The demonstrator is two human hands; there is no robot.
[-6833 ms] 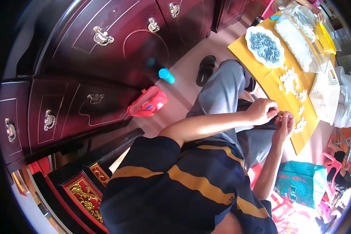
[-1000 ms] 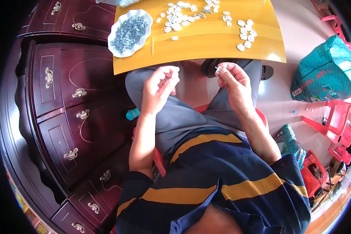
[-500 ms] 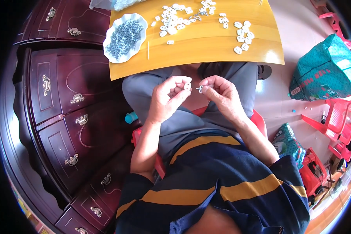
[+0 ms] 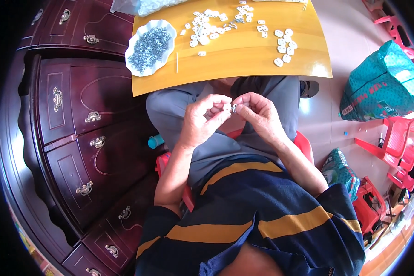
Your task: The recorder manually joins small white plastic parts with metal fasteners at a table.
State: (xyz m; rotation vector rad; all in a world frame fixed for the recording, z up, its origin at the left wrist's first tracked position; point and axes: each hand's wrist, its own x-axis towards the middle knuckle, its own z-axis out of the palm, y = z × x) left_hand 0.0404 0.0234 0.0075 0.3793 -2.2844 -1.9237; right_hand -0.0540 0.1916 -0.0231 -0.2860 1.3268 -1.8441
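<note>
Over my lap, just short of the table edge, both hands meet fingertip to fingertip. My left hand pinches a small rounded white plastic piece between thumb and fingers. In the pinch of my right hand is a small white piece with a metal part, too small to make out fully. The two pieces are side by side, close together; I cannot tell whether they touch. On the table, a scalloped white dish is heaped with small grey metal screws or nails.
Many white plastic pieces lie scattered on the yellow table, with another cluster at right. A thin pale stick lies by the dish. Dark wooden drawers stand left; a teal bag and red stools are right.
My hands have come closer together, bringing the two small pieces from a clear gap to side by side. The view has shifted slightly.
</note>
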